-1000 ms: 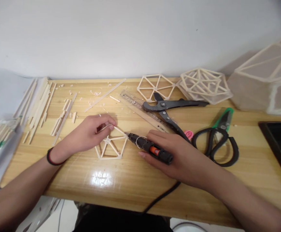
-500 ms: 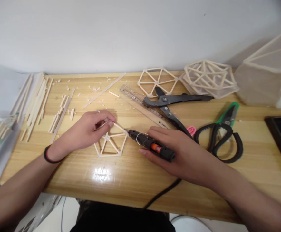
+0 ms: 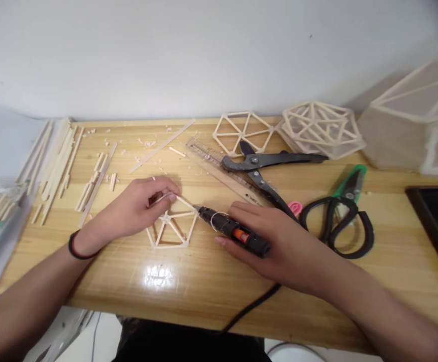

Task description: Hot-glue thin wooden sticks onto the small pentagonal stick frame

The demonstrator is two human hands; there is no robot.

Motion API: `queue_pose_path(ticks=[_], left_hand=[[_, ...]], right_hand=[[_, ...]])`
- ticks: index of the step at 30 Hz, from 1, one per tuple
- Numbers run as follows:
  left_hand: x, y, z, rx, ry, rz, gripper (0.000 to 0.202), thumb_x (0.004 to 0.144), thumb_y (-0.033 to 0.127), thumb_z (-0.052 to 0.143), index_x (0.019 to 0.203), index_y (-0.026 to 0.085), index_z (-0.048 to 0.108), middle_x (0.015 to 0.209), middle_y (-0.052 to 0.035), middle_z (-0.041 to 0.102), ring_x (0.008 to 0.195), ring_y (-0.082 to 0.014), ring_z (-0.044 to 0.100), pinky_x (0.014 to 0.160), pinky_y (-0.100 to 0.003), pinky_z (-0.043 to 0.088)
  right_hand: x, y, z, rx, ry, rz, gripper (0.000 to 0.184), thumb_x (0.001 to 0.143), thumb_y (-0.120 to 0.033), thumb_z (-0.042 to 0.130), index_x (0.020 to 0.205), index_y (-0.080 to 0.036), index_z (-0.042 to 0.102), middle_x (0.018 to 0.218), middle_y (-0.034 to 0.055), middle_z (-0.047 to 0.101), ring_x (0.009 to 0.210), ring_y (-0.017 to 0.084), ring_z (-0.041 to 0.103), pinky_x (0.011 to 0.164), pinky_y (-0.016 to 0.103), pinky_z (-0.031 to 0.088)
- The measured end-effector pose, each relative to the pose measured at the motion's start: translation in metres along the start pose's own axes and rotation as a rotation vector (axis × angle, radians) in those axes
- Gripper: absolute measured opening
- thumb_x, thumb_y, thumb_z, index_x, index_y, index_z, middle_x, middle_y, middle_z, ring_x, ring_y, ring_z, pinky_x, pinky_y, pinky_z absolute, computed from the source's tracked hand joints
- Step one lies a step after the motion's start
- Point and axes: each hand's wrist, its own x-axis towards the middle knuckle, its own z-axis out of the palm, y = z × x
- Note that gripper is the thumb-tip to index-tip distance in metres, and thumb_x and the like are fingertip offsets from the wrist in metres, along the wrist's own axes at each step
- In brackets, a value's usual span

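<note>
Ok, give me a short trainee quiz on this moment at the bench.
1. True or false: the right hand has its grip on the black corded pen tool, whose tip is at the right corner of the small stick frame.
2. What lies across the ruler? A black snips; B green-capped scissors; C a spare stick frame.
3. Which hand wears the dark wristband?

Key: 1 true. 2 A. 3 the left hand.
</note>
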Motion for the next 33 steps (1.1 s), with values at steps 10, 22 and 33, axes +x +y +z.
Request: queue_pose_path(ticks=[10,22,33], left_hand=[[-0.0014,0.0005,-0.0002,-0.007,0.009,0.031,0.018,0.101,0.022,0.049,0.096,0.018,0.066,0.088,-0.0020,0.069,0.070,-0.0131,0.059,0.064,-0.023,0.045],[-0.0033,0.0004,-0.0001,-0.005,0.031,0.051,0.022,0.102,0.026,0.047,0.095,0.018,0.066,0.088,-0.0038,0.069,0.073,-0.0152,0.061,0.065,-0.024,0.046],[-0.0027,0.0008,-0.0006,-0.019,0.015,0.040,0.021,0.103,0.026,0.047,0.097,0.018,0.065,0.091,-0.0041,0.069,0.079,-0.0159,0.062,0.073,-0.025,0.048]], right_hand=[[0.0016,-0.0037,0.0001,0.018,-0.025,0.025,0.017,0.095,-0.023,0.061,0.082,-0.021,0.052,0.082,0.0020,0.060,0.076,0.019,0.059,0.067,0.030,0.044],[0.0046,-0.0069,-0.0019,-0.022,-0.029,0.044,0.018,0.094,-0.023,0.061,0.080,-0.022,0.050,0.084,0.0028,0.062,0.078,0.020,0.061,0.069,0.031,0.047],[0.0052,-0.0050,-0.0010,-0.008,-0.020,0.046,0.020,0.093,-0.023,0.064,0.079,-0.021,0.050,0.081,0.0014,0.060,0.075,0.019,0.060,0.068,0.031,0.045]])
